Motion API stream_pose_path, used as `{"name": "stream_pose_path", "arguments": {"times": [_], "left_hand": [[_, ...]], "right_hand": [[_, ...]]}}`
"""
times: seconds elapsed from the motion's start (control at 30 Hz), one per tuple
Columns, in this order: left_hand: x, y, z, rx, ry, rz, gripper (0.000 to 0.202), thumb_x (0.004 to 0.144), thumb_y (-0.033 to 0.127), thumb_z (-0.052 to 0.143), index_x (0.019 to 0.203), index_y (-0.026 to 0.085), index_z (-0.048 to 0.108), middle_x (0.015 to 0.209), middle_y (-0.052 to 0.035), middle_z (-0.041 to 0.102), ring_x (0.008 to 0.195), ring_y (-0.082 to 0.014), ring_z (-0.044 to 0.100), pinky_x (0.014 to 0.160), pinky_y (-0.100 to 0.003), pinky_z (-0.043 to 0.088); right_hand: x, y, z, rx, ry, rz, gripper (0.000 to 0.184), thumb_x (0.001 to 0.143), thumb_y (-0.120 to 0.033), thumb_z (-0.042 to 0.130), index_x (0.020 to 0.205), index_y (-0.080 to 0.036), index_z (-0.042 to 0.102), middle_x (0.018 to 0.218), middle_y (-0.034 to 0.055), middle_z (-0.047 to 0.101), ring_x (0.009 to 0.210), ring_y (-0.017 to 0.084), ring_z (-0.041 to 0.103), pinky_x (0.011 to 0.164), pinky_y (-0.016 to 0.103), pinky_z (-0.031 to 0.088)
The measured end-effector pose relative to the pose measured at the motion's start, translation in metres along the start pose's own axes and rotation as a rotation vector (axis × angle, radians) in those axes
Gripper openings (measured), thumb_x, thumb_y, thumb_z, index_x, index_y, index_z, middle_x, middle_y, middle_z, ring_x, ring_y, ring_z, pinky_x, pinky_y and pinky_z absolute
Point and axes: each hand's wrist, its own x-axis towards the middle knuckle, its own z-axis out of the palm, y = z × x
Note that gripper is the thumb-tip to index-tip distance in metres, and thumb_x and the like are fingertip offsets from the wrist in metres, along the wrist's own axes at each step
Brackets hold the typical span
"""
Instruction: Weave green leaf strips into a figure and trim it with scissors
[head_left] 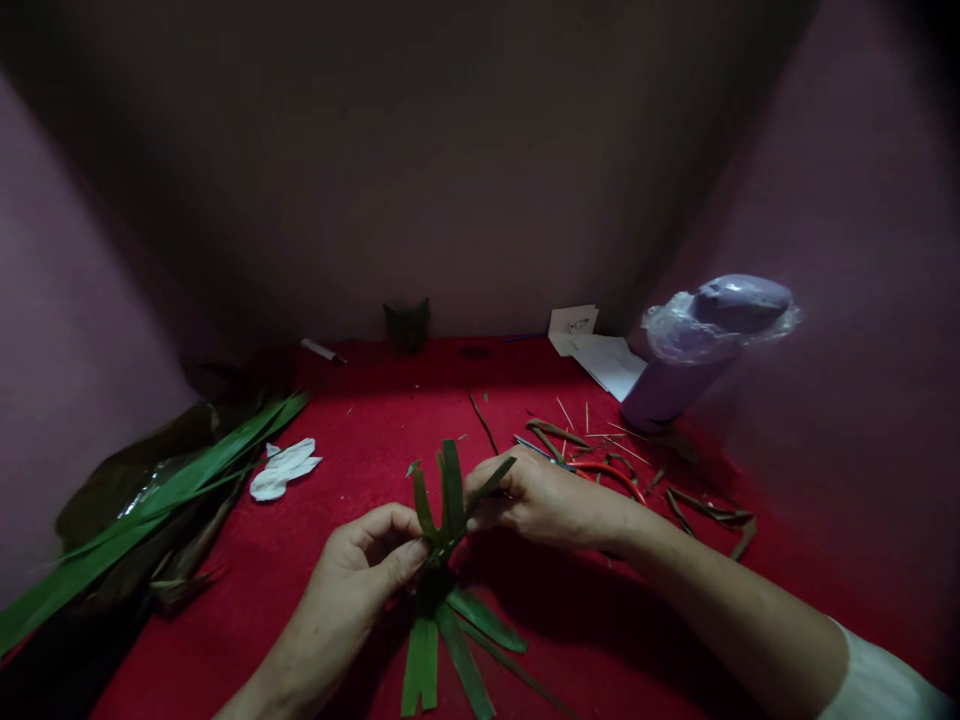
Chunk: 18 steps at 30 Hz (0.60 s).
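Between my hands is a small weaving of green leaf strips (pixel 453 490), its ends sticking up and fanning out below over the red cloth. My left hand (pixel 367 565) pinches the weaving's left side near the middle with thumb and fingers. On the other side, my right hand (pixel 525 495) has its fingers closed around one strip that points up and right; its fingertips are partly hidden. Just behind the right hand lie scissors (pixel 611 475) with red-orange handles, partly covered by the hand.
Long green leaves (pixel 180 480) lie at left beside a crumpled white tissue (pixel 285 468). Thin sticks (pixel 587 417) and brown leaf scraps (pixel 712 508) are scattered at right. Farther back are a white marker-like tube (pixel 321 350), a dark pointed object (pixel 407 326), papers (pixel 609 362) and a plastic-wrapped purple container (pixel 675 380).
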Motion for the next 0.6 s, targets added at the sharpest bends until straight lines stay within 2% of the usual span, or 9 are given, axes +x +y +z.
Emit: {"name": "stream_pose_path", "arguments": {"times": [0.23,0.37,0.6], "left_hand": [[0.0,-0.001,0.0,0.005,0.018,-0.015,0.012,0.072,0.028,0.064,0.07,0.017,0.062,0.055,0.0026,0.055,0.049,-0.0082,0.044,0.046,-0.019,0.032],[0.0,0.0,0.002,-0.02,0.038,-0.024,0.01,0.07,0.027,0.065,0.069,0.017,0.062,0.056,0.0016,0.057,0.051,-0.0095,0.047,0.047,-0.02,0.035],[0.001,-0.001,0.0,-0.038,0.037,-0.022,0.011,0.071,0.028,0.065,0.071,0.018,0.063,0.057,0.0017,0.058,0.051,-0.0089,0.048,0.048,-0.019,0.037]], "right_hand": [[-0.001,-0.006,-0.001,-0.051,0.037,-0.001,0.015,0.079,-0.012,0.057,0.083,-0.02,0.069,0.074,-0.0006,0.067,0.065,0.011,0.055,0.059,0.022,0.036],[-0.003,-0.009,-0.001,-0.172,0.083,0.009,0.011,0.079,-0.016,0.058,0.076,-0.018,0.068,0.063,-0.0012,0.061,0.058,0.01,0.049,0.054,0.021,0.031],[-0.004,-0.01,-0.001,-0.201,0.09,-0.019,0.011,0.08,-0.019,0.058,0.077,-0.02,0.069,0.061,-0.0017,0.06,0.056,0.009,0.046,0.053,0.022,0.028]]}}
